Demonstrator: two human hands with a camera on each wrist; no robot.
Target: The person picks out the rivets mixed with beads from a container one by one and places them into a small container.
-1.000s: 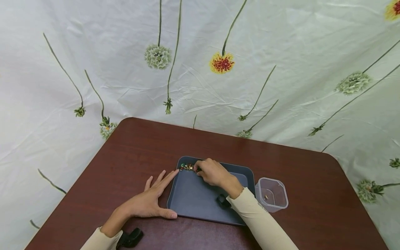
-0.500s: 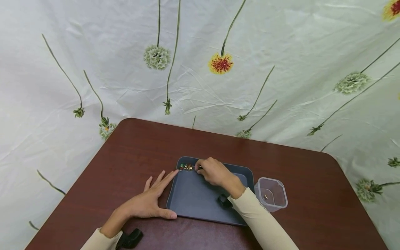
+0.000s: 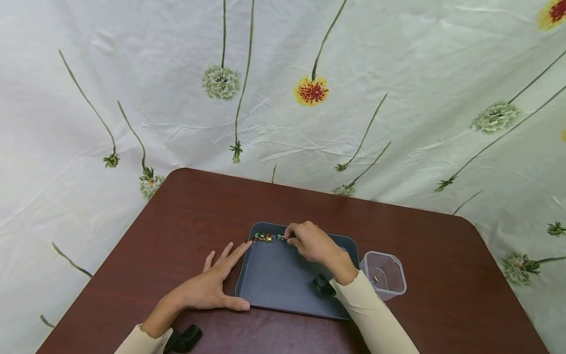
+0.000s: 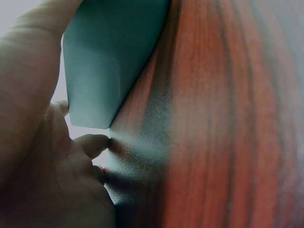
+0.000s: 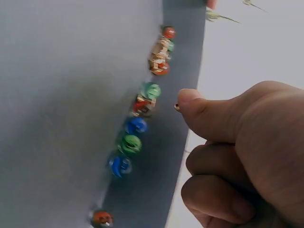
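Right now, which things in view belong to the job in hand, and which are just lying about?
Likely in the job:
right hand, pinching a golden piece
left hand at the grey tray
glass marbles
other golden pieces
clear plastic container

Likely just surroundings:
brown table
floral cloth
black wrist devices

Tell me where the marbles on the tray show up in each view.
Head: below centre, the visible marbles lie along the tray's far edge, left of the right hand.
Left wrist: not in it.
Right wrist: a slanting line from upper centre to lower left.
Shared landmark: the tray, in all three.
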